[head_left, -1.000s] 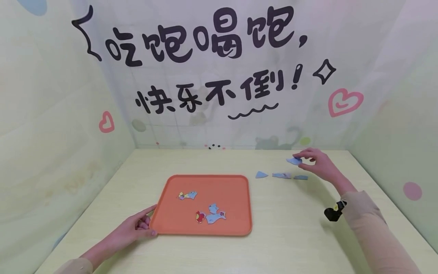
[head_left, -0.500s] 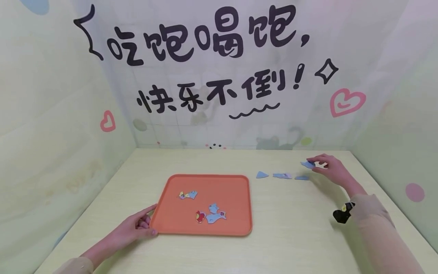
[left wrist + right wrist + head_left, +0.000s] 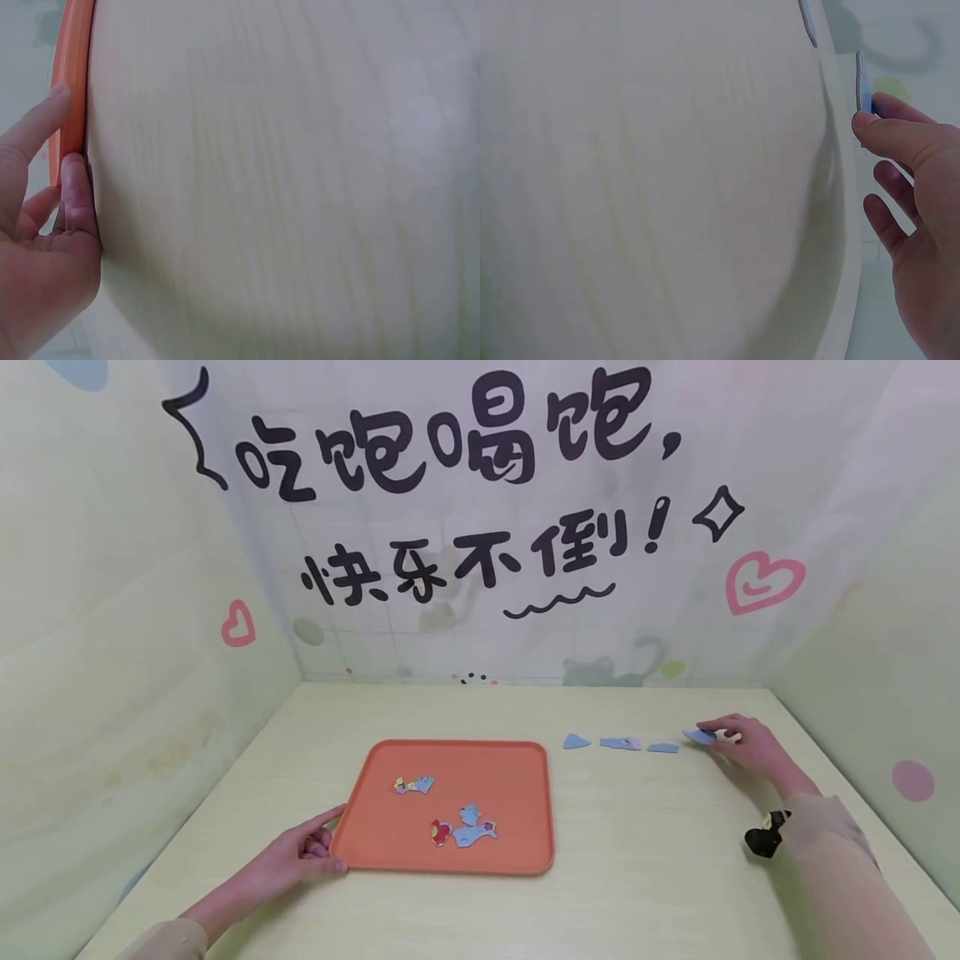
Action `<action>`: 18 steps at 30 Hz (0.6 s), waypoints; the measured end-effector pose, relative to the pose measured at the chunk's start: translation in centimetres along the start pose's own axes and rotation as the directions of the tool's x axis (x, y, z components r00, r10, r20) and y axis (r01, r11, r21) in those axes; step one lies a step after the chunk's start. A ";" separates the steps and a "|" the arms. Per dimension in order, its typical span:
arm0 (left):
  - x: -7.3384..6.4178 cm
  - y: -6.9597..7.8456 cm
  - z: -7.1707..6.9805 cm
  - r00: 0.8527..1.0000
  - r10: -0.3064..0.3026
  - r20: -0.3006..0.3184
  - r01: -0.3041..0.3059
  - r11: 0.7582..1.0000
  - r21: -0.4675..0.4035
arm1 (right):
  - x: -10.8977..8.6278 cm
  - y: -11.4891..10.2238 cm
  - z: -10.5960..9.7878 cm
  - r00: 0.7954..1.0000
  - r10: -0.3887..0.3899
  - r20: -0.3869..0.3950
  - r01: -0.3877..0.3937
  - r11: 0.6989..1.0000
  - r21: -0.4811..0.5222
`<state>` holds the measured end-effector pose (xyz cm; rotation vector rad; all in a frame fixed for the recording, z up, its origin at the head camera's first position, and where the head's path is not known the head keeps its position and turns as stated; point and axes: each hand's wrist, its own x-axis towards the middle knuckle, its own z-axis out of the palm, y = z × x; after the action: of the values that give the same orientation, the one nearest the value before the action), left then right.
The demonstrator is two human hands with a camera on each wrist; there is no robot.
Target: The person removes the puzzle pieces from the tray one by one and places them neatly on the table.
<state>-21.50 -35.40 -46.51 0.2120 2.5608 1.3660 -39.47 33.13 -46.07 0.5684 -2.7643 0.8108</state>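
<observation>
My right hand (image 3: 750,750) pinches a flat light-blue puzzle piece (image 3: 697,737) between thumb and fingers, just over the table at the right. In the right wrist view that same puzzle piece (image 3: 865,86) shows edge-on, above the tabletop. To its left lies a row of blue pieces: a triangular one (image 3: 576,742), a long one with a lilac end (image 3: 620,743) and a thin one (image 3: 663,747). My left hand (image 3: 296,853) holds the near left corner of an orange tray (image 3: 517,777), its thumb at the front edge and fingers along the left side.
On the tray lie a small yellow-and-blue cluster (image 3: 423,784), a red piece (image 3: 440,832) and joined blue pieces (image 3: 472,836). A black device (image 3: 763,842) hangs at the right wrist. Printed cloth walls (image 3: 480,635) enclose the pale wooden table (image 3: 637,877).
My right hand has carried the blue puzzle piece to the right and lowered it toward the table, level with the end of the row. The left hand stays at the tray.
</observation>
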 end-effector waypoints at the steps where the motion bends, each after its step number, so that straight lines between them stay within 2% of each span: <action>1: 0.0 0.0 0.0 1.000 -0.001 0.000 0.001 1.000 -0.001 | -0.1 0.1 0.0 1.000 0.017 0.014 -0.017 1.000 0.001; 12: -0.1 0.0 -0.1 1.000 0.011 0.004 -0.011 1.000 -0.001 | -0.9 1.0 -0.2 0.992 0.093 0.088 -0.096 0.995 0.033; 18: 0.0 0.1 -0.1 1.000 0.019 0.006 -0.019 1.000 -0.006 | -1.2 1.5 -0.2 0.978 0.134 0.157 -0.148 0.985 0.082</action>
<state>-21.51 -35.47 -46.36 0.2394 2.5562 1.3775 -39.00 34.79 -46.94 0.4712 -2.9451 0.9708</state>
